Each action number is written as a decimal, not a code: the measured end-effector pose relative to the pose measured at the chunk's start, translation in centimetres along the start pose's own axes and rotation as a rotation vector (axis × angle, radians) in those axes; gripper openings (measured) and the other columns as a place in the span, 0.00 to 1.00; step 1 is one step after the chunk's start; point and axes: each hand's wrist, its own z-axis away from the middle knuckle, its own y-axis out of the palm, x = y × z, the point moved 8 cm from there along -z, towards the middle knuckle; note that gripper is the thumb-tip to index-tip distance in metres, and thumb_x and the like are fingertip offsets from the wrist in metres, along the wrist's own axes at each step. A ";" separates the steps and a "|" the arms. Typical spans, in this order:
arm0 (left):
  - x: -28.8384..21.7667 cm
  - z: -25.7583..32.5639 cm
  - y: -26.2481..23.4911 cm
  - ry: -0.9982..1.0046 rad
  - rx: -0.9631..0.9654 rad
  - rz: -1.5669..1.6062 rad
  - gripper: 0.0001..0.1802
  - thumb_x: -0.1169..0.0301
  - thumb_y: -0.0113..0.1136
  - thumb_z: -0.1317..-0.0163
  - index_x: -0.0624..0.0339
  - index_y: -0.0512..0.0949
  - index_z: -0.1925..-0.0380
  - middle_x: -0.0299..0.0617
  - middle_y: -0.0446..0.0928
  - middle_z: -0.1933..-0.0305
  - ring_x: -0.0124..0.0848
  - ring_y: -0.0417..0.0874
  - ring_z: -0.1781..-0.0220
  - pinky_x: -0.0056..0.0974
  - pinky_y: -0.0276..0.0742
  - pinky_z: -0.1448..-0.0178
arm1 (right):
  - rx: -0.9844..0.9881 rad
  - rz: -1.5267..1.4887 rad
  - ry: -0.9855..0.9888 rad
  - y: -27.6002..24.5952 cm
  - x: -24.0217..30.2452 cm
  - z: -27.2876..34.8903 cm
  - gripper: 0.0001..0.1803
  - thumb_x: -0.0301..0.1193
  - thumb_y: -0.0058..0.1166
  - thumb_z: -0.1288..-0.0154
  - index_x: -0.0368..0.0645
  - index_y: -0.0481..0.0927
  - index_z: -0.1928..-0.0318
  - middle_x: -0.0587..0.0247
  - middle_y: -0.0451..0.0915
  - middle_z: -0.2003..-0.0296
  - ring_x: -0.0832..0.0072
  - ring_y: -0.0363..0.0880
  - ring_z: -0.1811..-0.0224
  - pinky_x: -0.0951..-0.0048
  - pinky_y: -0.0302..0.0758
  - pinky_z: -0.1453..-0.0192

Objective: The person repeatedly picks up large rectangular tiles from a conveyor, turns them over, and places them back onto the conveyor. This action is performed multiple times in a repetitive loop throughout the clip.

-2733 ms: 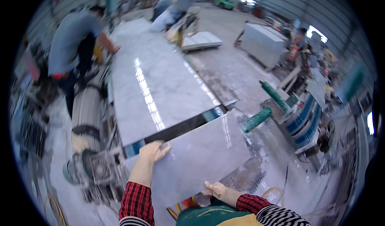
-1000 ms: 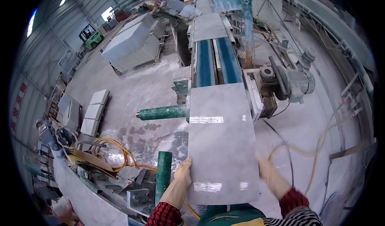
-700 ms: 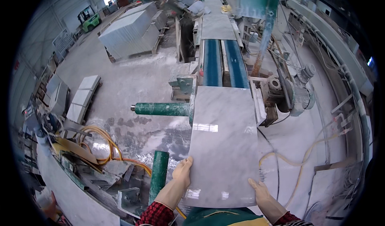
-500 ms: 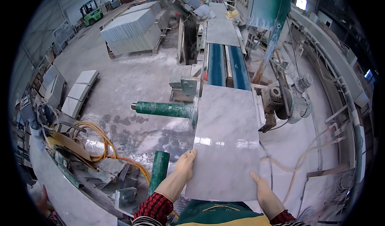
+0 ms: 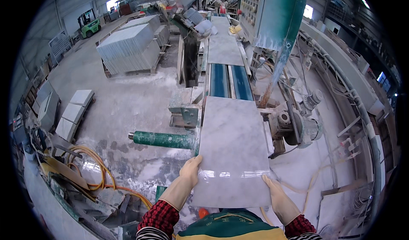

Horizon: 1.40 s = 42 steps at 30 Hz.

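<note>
A polished pale grey, marble-like stone slab (image 5: 232,144) lies lengthwise in front of me, its far end on the blue conveyor belts (image 5: 219,81). My left hand (image 5: 187,177), in a pale glove, grips the slab's left edge near the close end. On the opposite edge, my right hand (image 5: 279,195) has its thumb on top, and its fingers are hidden beneath the slab. The near end reaches almost to my green and yellow apron (image 5: 226,224). Farther along the belts lies another grey slab (image 5: 224,50), with a strip of bare belt between the two.
A green roller (image 5: 162,140) juts out left of the conveyor, and a motor (image 5: 310,130) sits on its right. Orange hoses (image 5: 102,172) coil at lower left. Stacked slabs (image 5: 128,48) stand on a pallet beyond. A green machine column (image 5: 281,18) rises at right; a forklift (image 5: 89,25) is far left.
The slab has slid forward along the belts with both hands on it, narrowing the strip of bare belt before the farther slab. My view has tilted up a little.
</note>
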 end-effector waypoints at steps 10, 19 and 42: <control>-6.0 -10.0 0.0 -0.235 0.188 1.090 0.26 0.58 0.52 0.18 0.65 0.77 0.32 0.51 0.83 0.32 0.41 0.86 0.35 0.46 0.82 0.33 | 0.109 0.371 -0.238 -1.5 6.8 -15.6 0.37 0.52 0.53 0.18 0.30 0.74 0.28 0.51 0.81 0.34 0.68 0.75 0.28 0.65 0.68 0.22; -0.3 -4.0 7.0 -0.450 -0.135 1.332 0.34 0.57 0.56 0.19 0.62 0.63 0.22 0.55 0.75 0.25 0.51 0.79 0.26 0.55 0.78 0.23 | 0.031 0.311 0.105 -2.7 6.0 -26.4 0.25 0.30 0.42 0.15 0.37 0.70 0.24 0.44 0.77 0.32 0.55 0.77 0.30 0.60 0.69 0.23; -4.5 -7.0 4.9 -0.403 -0.170 1.223 0.24 0.67 0.53 0.18 0.76 0.68 0.33 0.59 0.80 0.36 0.49 0.87 0.36 0.49 0.88 0.31 | -0.007 -0.514 0.356 -2.5 -2.0 -20.1 0.26 0.40 0.52 0.14 0.22 0.70 0.41 0.32 0.85 0.57 0.49 0.89 0.51 0.51 0.88 0.41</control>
